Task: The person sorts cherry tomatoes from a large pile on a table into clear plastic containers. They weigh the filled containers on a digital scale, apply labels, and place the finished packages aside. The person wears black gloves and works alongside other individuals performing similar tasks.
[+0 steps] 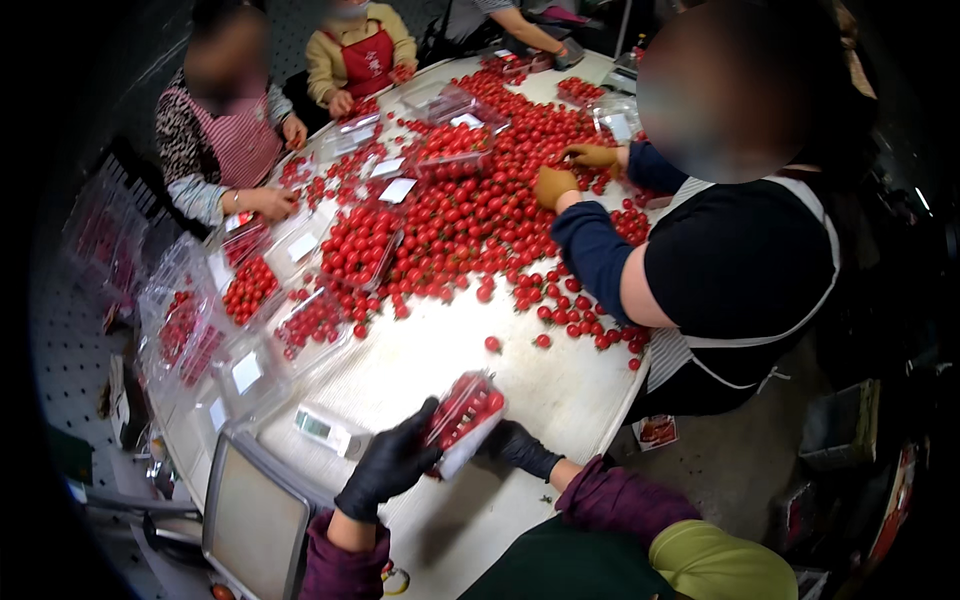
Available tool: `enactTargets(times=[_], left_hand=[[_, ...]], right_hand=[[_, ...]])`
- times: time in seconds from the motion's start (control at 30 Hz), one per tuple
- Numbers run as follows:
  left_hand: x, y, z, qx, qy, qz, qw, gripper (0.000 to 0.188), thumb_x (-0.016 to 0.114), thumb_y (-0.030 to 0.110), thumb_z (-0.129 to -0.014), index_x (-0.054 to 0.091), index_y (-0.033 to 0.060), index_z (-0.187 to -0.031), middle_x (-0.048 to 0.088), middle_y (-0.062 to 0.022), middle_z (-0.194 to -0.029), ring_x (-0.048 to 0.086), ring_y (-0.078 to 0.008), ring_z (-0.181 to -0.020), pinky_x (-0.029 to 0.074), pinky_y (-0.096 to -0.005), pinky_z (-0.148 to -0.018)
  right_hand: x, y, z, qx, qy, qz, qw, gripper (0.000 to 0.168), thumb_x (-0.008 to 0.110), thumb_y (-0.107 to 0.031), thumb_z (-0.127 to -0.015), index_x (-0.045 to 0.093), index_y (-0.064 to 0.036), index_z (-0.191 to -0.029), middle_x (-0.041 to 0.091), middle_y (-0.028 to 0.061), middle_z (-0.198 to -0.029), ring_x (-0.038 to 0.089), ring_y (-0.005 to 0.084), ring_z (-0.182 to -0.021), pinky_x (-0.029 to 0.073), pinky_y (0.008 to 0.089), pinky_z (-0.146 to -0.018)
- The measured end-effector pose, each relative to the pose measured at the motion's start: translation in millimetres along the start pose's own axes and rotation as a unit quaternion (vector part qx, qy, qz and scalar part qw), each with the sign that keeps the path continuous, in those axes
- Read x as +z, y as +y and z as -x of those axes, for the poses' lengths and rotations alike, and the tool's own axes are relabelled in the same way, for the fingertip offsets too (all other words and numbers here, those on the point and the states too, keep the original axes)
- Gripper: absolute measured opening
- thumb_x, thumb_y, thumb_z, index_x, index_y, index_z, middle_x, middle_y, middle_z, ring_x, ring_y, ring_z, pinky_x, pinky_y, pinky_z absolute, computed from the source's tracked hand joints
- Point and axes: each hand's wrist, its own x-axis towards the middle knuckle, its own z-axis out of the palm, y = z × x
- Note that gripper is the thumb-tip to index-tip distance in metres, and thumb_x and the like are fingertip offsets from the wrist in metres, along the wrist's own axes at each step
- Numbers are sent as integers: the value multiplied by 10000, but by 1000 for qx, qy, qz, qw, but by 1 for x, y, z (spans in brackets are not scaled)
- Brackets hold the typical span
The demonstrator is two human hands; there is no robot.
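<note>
I hold a clear plastic clamshell box of red cherry tomatoes (463, 411) tilted above the white table (450, 330). My left hand (390, 463), in a black glove, grips its left end with the thumb along the upper edge. At the lower right side is my right hand (523, 450), also black-gloved, its fingertips partly hidden behind the box. A white label (466, 451) shows on the side facing me. Just left of my left hand lies a white label printer or similar small device (330, 430) with a display.
A weighing scale (259, 517) stands at the lower left. Beyond spreads a heap of loose cherry tomatoes (480, 202), with a filled box (360, 247) beside it. Empty clamshells (251, 371) line the left edge. A co-worker's gloved hand (556, 187) reaches in from the right; others work opposite.
</note>
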Motion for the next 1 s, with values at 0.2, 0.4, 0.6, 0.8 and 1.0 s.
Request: enactTargets(times=[0.2,0.4,0.6,0.8,1.0], left_hand=[[4,4,-9,2,-18,-6,1000,712,669,112,-759,299,7,-1359,431,-214,-1310,458,-302,-1190,381,-350,-974],[53,69,-32,-29,137,-494,858,979,734,341,-650,164,138,-1419,399,-327,-1221,496,-412,-1035,437,-479,-778],[42,37,18,-93,255,-371,888,926,689,290,-686,148,140,-1423,537,-203,-860,569,-322,-735,449,-423,-581],[86,49,226,-86,558,-119,817,950,719,245,-666,152,102,-1415,539,-188,-1011,586,-353,-830,488,-420,-700],[227,92,396,-429,758,-153,466,850,770,138,-640,308,68,-1351,473,-166,-1256,513,-285,-1113,433,-368,-917]], right_hand=[[-3,18,-2,305,-41,-25,951,353,585,-190,-827,468,-115,-1152,636,101,-799,614,200,-592,504,326,-519],[13,37,-2,161,51,106,980,338,560,-168,-829,469,-92,-1146,620,118,-845,610,200,-624,490,324,-528],[13,-10,-8,339,34,-282,897,178,415,-119,-902,554,-50,-814,545,52,-653,525,149,-474,441,282,-445],[-12,18,-13,357,7,-119,926,167,499,-250,-894,470,-90,-855,509,58,-616,506,176,-430,399,294,-335],[-23,14,-18,334,-37,-84,938,138,494,-234,-887,483,-103,-844,502,29,-621,457,136,-451,364,249,-361]])
